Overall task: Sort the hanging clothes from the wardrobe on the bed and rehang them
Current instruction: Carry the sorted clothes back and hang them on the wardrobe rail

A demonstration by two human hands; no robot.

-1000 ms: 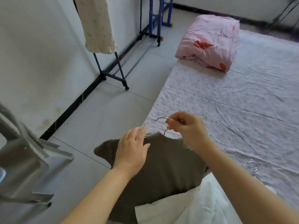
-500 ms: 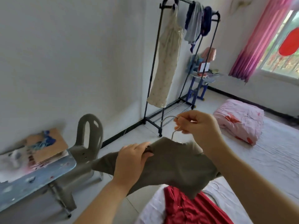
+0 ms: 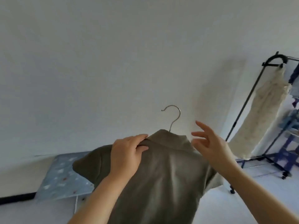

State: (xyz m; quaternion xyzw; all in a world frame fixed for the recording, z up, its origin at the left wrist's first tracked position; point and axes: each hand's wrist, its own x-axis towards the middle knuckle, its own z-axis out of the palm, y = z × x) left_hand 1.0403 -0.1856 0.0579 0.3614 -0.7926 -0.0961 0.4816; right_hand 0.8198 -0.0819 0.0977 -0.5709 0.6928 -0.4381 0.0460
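Note:
An olive-brown collared shirt hangs on a metal hanger whose hook sticks up above the collar. I hold it up in front of a white wall. My left hand grips the shirt's left shoulder by the collar, thumb under the fabric. My right hand hovers just right of the collar with fingers spread and holds nothing. The black clothes rack stands at the right with a cream dress hanging from it.
A blue patterned board or table leans by the wall at lower left. A blue shelf frame stands behind the rack at the far right. Pale floor shows under the rack.
The view swung up and left from the bed toward the wall. The shirt rose upright. My right hand let go of the hanger hook and opened; my left hand kept its grip on the shoulder.

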